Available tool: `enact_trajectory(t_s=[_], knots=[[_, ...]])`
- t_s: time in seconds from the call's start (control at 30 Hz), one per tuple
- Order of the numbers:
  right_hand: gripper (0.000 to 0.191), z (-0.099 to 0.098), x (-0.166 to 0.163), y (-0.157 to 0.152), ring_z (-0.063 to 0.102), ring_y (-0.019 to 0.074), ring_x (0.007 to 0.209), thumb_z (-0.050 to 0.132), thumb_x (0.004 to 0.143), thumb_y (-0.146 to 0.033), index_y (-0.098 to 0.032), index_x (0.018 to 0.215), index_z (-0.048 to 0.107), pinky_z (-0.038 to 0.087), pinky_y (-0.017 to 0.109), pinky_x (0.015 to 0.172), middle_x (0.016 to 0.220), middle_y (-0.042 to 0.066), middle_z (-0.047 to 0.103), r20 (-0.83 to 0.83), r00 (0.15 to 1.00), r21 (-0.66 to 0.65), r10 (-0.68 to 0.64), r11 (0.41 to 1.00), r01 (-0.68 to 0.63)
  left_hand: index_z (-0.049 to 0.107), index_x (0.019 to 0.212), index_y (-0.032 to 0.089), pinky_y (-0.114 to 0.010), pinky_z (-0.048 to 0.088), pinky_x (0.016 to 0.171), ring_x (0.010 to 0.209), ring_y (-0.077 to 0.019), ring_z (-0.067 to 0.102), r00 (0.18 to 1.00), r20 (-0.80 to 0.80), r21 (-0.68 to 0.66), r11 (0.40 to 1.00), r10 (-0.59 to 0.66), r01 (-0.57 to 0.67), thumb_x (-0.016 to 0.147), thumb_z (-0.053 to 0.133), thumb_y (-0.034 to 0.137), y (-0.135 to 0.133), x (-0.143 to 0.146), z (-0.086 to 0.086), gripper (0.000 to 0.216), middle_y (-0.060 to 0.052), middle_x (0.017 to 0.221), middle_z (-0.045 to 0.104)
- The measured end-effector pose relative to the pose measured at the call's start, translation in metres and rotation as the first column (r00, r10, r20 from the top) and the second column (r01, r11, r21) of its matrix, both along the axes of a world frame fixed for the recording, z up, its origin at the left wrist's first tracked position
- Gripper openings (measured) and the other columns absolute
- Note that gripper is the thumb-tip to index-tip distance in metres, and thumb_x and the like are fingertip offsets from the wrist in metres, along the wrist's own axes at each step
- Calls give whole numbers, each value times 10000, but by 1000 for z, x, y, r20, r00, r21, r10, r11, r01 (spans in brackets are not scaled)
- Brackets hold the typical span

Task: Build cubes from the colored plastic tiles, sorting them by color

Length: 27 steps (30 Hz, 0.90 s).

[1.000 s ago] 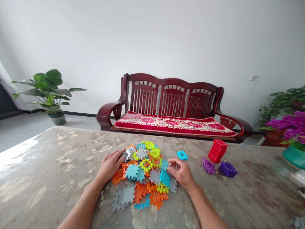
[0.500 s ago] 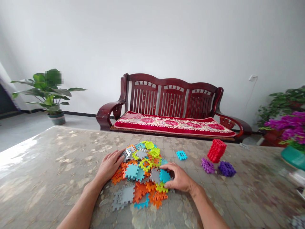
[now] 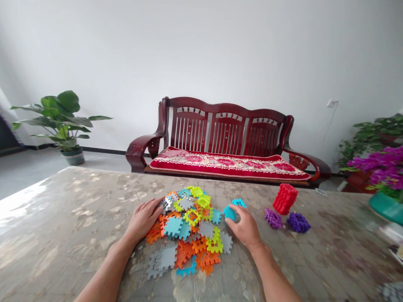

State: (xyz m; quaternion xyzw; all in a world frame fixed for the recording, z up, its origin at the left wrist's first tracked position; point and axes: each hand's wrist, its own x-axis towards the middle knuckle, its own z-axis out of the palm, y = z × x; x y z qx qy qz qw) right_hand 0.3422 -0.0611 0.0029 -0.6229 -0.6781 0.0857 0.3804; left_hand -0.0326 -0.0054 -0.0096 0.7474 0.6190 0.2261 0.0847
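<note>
A heap of flat interlocking plastic tiles in grey, orange, blue and yellow-green lies on the table in front of me. My left hand rests flat on the heap's left edge, fingers stretched out over orange and grey pieces. My right hand is just right of the heap, pinching a blue tile lifted off the pile. Another blue tile lies on the table just beyond that hand.
A red block stack and two purple tile clusters sit to the right on the marbled table. A teal pot with purple flowers stands at the right edge. A wooden sofa and potted plant stand behind.
My right hand dipped onto the heap, closed on a blue tile and carried it up and right toward the lone blue tile. My left hand stayed put.
</note>
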Motion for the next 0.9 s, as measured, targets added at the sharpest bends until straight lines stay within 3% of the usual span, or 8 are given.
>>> enact_trajectory(t_s=[0.13,0.33,0.47,0.67,0.9], knots=[[408,3,-1,-4,565,255,1117,636,752,-331,-213,1141,666,434,389,984,1183,76,665,204,974,-23,-101,994,108,522,1351,308,-400,308,1108,1285,-223,498,1000,-5,-18,1000,6,-6,930,314,473,0,0,0,498,1,1327,619],[476,10,-3,-8,557,258,1135,638,756,-339,-209,1214,630,440,356,959,1219,77,652,339,937,-100,-80,988,120,535,1341,286,-410,299,1120,1304,-224,485,999,-23,-26,999,24,-25,922,316,466,2,0,-2,506,-13,1334,615],[477,11,-4,-8,563,247,1126,602,766,-297,-210,1235,614,426,334,970,1211,80,655,363,929,-129,-75,983,130,537,1340,287,-404,310,1115,1297,-222,493,999,-22,-7,1000,29,-29,919,325,466,1,0,-2,504,-15,1316,629],[563,12,-6,-7,616,225,1032,606,758,-332,-234,1308,540,467,311,863,1099,50,693,320,938,-147,-131,971,186,528,1349,280,-417,304,1116,1302,-230,486,999,-23,-20,1000,22,-22,926,314,464,1,-1,-2,508,-27,1333,616],[664,10,-6,-7,615,245,1065,638,741,-361,-247,1373,466,476,328,840,1164,49,674,307,940,-161,-148,966,204,545,1336,301,-393,328,1103,1278,-221,513,1000,-18,4,1000,22,-22,926,329,465,2,-1,-4,491,-13,1315,631]])
